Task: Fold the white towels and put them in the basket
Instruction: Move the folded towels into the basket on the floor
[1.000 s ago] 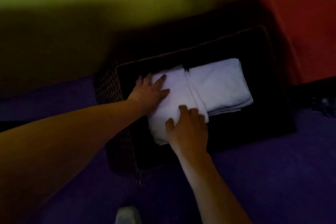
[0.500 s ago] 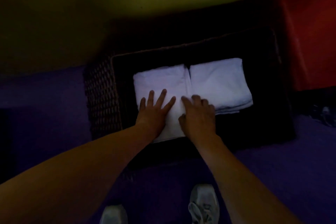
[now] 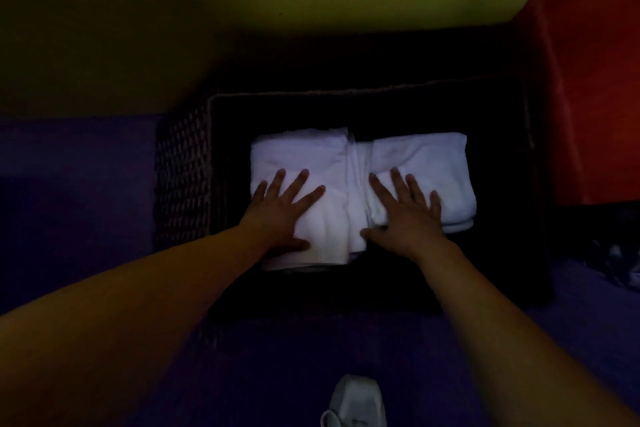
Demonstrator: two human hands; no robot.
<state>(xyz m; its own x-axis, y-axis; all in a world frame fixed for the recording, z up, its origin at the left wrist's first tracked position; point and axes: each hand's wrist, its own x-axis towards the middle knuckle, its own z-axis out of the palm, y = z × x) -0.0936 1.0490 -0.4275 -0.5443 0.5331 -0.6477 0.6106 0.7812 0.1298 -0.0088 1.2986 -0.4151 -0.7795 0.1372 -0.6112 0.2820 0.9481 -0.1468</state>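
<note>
Two folded white cloth towels [image 3: 360, 184] lie side by side inside the dark woven wicker basket [image 3: 183, 177], one under each flat, spread palm: left hand [image 3: 280, 215], right hand [image 3: 405, 215]. Neither grips anything. Folding looks done; only smoothing seems left.

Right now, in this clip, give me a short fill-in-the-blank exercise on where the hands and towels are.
1. Both folded white towels lie side by side inside the dark woven ____.
2. The left hand rests with spread fingers on the ____ towel.
3. The right hand presses flat on the ____ towel.
4. At the bottom edge, a pale ____ shows on the purple floor.

Missing words: basket; left; right; shoe.
</note>
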